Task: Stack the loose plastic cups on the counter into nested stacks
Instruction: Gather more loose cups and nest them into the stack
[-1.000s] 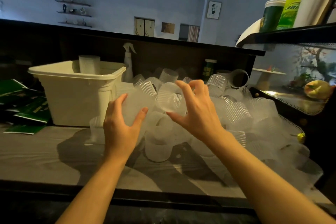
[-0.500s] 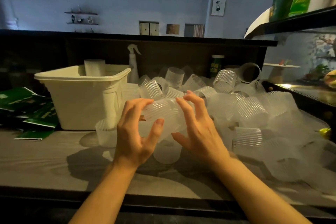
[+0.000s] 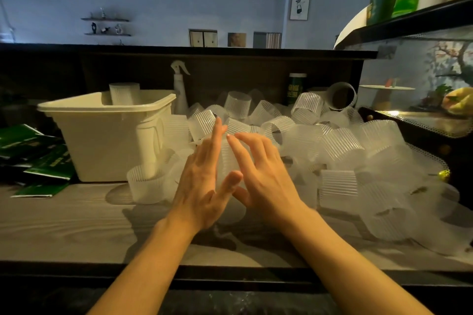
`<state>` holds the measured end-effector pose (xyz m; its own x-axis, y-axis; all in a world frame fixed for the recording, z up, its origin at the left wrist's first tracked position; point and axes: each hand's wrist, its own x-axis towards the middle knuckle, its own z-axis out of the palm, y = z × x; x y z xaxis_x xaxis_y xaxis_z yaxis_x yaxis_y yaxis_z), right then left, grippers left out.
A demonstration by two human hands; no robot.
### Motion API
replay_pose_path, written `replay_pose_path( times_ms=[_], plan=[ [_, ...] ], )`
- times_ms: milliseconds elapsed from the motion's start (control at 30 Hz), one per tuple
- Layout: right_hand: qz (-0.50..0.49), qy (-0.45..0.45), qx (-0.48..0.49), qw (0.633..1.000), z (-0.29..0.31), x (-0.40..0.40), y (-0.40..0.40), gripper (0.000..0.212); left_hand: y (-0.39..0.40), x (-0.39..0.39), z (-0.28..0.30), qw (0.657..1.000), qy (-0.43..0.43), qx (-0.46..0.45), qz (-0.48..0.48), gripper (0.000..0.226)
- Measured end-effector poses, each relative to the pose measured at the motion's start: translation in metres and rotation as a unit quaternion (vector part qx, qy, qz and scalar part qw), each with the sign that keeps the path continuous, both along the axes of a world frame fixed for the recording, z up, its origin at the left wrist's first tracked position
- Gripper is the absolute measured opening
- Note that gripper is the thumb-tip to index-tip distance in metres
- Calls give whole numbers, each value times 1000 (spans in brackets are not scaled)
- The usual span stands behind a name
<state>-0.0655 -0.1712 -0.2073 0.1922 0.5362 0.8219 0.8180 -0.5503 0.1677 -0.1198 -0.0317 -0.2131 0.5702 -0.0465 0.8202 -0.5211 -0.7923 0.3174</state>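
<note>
Head view: cream bin (image 3: 107,135) holds one upright stack of cups (image 3: 124,93).

Two bare forearms entered from the bottom edge of the frame, with no sleeve, watch or bracelet visible on either. The slim left hand (image 3: 202,184), just left of centre, and the slim right hand (image 3: 266,174), just right of centre, wore no gloves or rings. The fingers were long, with short, pale, unpainted nails.
</note>
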Motion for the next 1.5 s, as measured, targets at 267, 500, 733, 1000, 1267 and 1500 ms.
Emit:
replay_pose_path(
  times_ms=[267,500,733,1000,1267,1500],
  plan=[
    [1,67,149,986,10,2,-20,86,18,-3,-5,993,-41,-29,107,79],
    [-5,109,183,977,-5,-18,-57,83,11,-3,-8,972,36,126,195,83],
    [-17,158,131,979,-22,-27,-66,87,8,-2,-13,948,99,202,225,90],
    [-10,164,142,976,-24,-29,-64,82,8,-8,-7,994,9,17,104,67],
    [-16,226,49,973,-25,-36,-58,84,3,-12,-5,994,-71,-71,-34,75],
    [1,288,50,956,-25,-37,-56,88,-4,-8,-11,998,-10,35,-57,64]
  ],
)
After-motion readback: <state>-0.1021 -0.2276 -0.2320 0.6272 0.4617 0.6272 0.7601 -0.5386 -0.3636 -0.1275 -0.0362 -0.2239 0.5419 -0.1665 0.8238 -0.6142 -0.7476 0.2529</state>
